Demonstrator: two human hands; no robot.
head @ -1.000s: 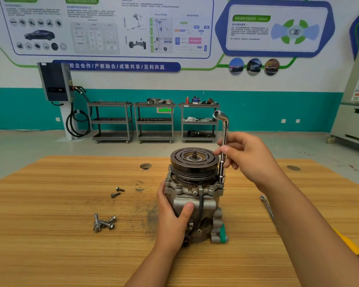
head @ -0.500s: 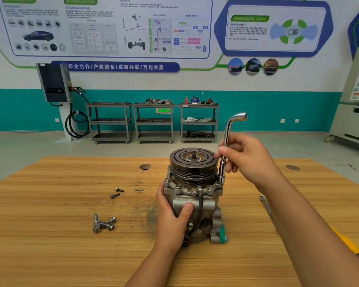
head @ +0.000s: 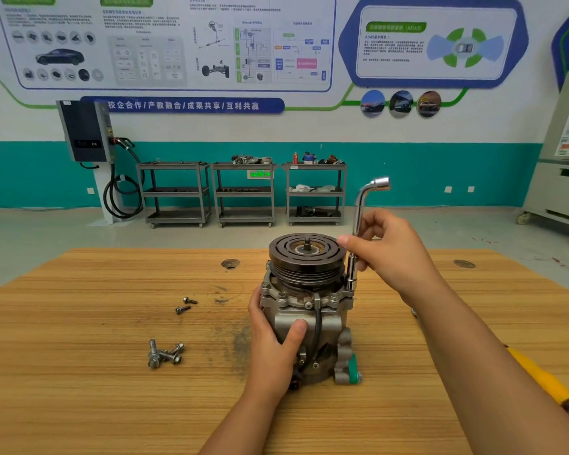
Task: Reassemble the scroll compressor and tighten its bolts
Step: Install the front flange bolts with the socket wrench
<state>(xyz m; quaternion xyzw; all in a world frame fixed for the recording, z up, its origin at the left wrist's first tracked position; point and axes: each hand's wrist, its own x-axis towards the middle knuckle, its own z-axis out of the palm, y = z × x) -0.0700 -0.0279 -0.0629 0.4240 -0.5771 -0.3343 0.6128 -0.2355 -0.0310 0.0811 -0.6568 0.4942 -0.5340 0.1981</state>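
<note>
The compressor (head: 306,310) stands upright in the middle of the table (head: 79,405), with its dark pulley (head: 306,254) on top. The left hand (head: 276,343) grips the housing from the left, thumb pressed on the front. The right hand (head: 391,257) pinches the shaft of an L-shaped wrench (head: 358,211), which stands upright with its socket end down on the flange's right corner. Four or so bolts (head: 165,354) lie heaped left of the compressor, and two small screws (head: 184,305) lie beyond them. A yellow-handled tool (head: 546,382) lies near the right edge, partly hidden by the right forearm.
</note>
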